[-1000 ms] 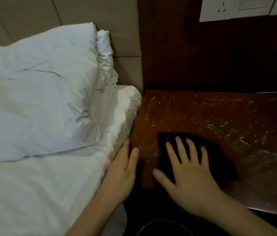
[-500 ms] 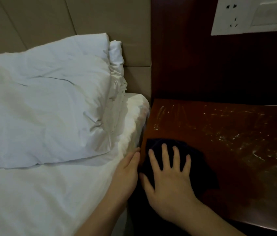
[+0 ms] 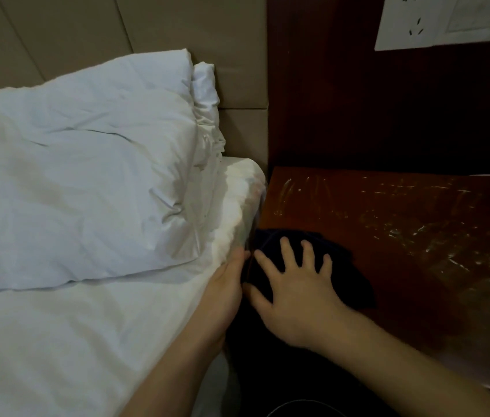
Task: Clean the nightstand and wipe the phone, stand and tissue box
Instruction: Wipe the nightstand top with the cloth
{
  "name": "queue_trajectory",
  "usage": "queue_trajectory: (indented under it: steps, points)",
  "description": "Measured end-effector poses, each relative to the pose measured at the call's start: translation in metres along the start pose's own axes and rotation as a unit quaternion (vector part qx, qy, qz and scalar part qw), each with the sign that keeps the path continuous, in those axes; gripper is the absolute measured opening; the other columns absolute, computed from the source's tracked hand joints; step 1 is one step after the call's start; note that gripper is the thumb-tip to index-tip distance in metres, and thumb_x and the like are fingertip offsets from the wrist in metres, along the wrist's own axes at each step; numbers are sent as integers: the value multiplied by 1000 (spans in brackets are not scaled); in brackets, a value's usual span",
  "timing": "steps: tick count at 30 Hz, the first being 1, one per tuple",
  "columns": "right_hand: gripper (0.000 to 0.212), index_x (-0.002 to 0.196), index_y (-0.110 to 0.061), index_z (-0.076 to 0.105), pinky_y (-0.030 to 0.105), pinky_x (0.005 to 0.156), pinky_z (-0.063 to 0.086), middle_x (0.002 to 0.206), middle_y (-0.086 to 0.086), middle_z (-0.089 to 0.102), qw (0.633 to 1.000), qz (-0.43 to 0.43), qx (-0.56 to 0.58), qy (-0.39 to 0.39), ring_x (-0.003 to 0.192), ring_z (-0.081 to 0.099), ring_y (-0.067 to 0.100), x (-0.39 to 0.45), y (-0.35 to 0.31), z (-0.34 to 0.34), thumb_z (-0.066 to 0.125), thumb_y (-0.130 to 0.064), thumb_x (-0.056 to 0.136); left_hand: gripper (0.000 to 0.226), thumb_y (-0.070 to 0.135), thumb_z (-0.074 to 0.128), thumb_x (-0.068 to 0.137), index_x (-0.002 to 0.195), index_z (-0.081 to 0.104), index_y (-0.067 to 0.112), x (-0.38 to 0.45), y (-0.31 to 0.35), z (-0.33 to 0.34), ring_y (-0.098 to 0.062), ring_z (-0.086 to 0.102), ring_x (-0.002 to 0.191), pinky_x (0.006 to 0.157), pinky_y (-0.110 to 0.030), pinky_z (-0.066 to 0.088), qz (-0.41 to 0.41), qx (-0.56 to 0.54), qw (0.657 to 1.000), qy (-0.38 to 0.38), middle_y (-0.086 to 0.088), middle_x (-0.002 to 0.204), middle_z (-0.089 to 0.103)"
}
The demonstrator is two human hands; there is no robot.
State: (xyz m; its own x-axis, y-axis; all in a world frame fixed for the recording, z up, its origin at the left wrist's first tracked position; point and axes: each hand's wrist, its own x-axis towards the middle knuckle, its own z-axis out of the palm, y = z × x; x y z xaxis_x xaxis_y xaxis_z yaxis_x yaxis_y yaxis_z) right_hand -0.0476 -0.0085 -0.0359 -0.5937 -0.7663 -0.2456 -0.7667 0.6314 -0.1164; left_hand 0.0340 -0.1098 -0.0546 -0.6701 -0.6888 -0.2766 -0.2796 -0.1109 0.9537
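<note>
At nine o'clock a white pillow (image 3: pixel 81 173) lies on the white-sheeted bed (image 3: pixel 57 341) against a beige padded headboard (image 3: pixel 153 22); the left hand (image 3: pixel 225 284), fingers straight, presses the mattress edge at six o'clock. Just right of it, the right hand (image 3: pixel 294 296), fingers spread flat, presses a dark cloth (image 3: pixel 349 272) onto the left front corner of the nightstand (image 3: pixel 403 224), a reddish-brown top marked with smeared streaks. At one o'clock a white socket panel (image 3: pixel 412 22) sits on the dark wood wall panel (image 3: pixel 388 109); no legible writing.
</note>
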Motion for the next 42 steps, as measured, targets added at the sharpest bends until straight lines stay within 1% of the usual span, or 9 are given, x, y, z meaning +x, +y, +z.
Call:
queue_trajectory:
  steps: [7,10,15,20,24,28,32,38,42]
  points:
    - [70,158,-22,-12,57,119,-10,166,5,-17,994,36,39,92,151,-18,30,34,-16,12,6,-58,100,44,39,39,109,142,60,18,1,3,1,-6,55,129,112,-25,38,15,-26,999,14,6,141,60]
    - [72,157,-40,-5,53,119,-14,166,-8,-15,993,-56,36,99,151,-18,21,-9,-7,24,-2,-69,91,31,43,40,108,126,64,33,1,2,1,0,59,119,105,-23,43,13,-20,1000,8,11,132,65]
    - [80,149,-54,-15,53,120,-12,163,-13,-20,995,48,-7,89,151,-19,21,-20,75,14,-11,-86,76,43,55,34,107,111,73,36,2,-5,2,-5,61,124,118,-37,40,8,20,1000,-21,11,135,67]
    - [78,155,-45,-7,58,119,-10,166,-3,-14,989,108,22,93,151,-16,28,20,65,5,4,-80,87,52,56,34,106,146,56,32,-3,-2,8,-12,45,143,125,-41,26,21,102,994,17,9,152,53]
    - [73,155,-47,-5,56,117,-16,166,-7,-15,992,-23,45,115,151,-18,25,-7,16,20,16,-76,90,45,40,35,109,149,52,26,-1,-6,7,-12,40,146,126,-32,20,49,132,990,31,2,157,48]
    - [74,149,-57,-11,49,119,-16,161,-17,-22,993,2,39,111,150,-22,16,-32,65,18,2,-86,83,43,35,34,110,150,48,29,-6,-10,8,3,35,137,109,-9,16,61,167,984,31,12,152,47]
    - [82,152,-51,-11,53,120,-13,165,-10,-18,991,75,35,105,151,-19,21,-7,98,6,-8,-85,78,47,43,41,108,151,49,26,-1,4,17,-4,42,140,111,-18,26,71,181,981,27,15,149,49]
    - [67,143,-37,51,61,109,19,152,5,46,994,-14,39,100,139,42,36,-12,35,18,31,-74,91,32,30,43,110,134,63,22,59,42,27,3,63,107,89,-7,43,131,185,974,11,12,117,68]
    - [70,154,-50,2,53,118,-13,166,-8,-8,995,-29,49,84,152,-12,25,25,57,-2,13,-79,91,38,19,38,111,146,56,22,86,46,30,3,62,119,101,-13,45,113,96,988,-34,10,135,65]
